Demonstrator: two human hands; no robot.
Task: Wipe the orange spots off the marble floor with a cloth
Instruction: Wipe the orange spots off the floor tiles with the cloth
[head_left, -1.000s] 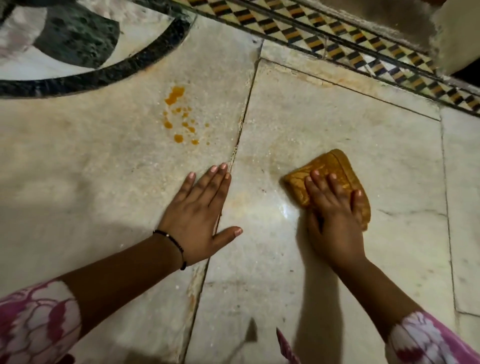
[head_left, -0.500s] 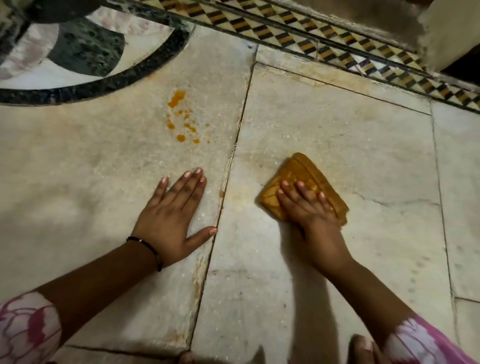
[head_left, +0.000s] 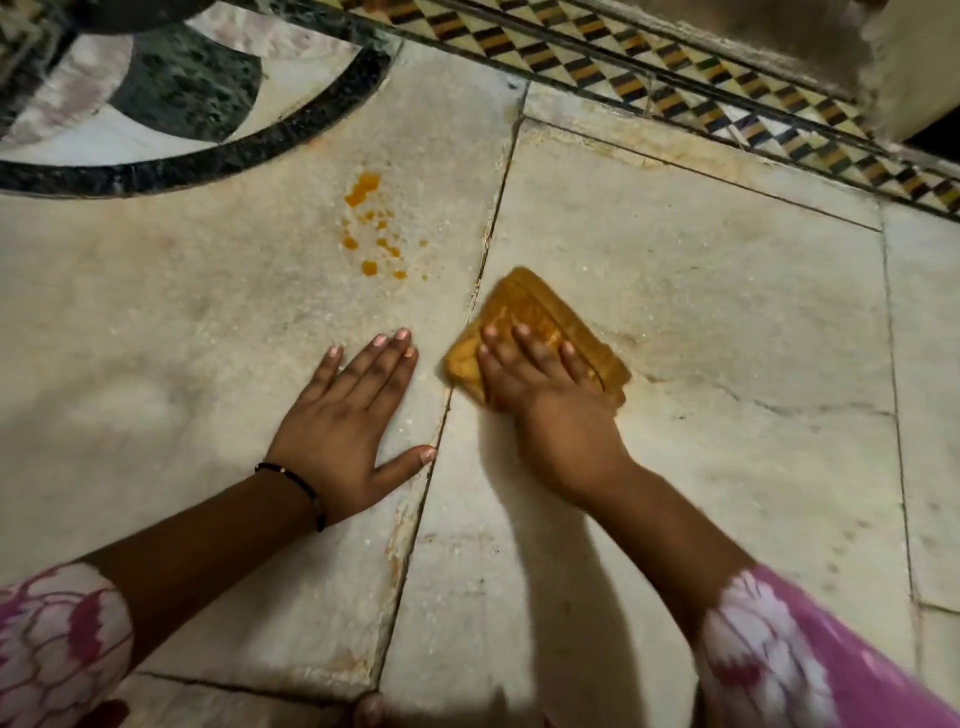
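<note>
A cluster of orange spots (head_left: 372, 227) lies on the pale marble floor (head_left: 701, 322), on the slab left of a long joint. A folded orange-brown cloth (head_left: 524, 306) lies flat on the right slab, its left edge at the joint, below and right of the spots. My right hand (head_left: 545, 400) presses on the cloth with straight fingers spread over it. My left hand (head_left: 348, 421) rests flat on the left slab, fingers straight, below the spots and apart from them. A black band circles its wrist.
A dark curved inlay (head_left: 218, 156) with green and white stone fills the upper left. A checkered mosaic border (head_left: 675, 88) runs along the top right beside a wall base (head_left: 904, 67). A toe (head_left: 370, 712) shows at the bottom edge.
My right hand has slid the cloth leftward across the right slab to the joint, closer to the spots. My left hand stays planted on the floor.
</note>
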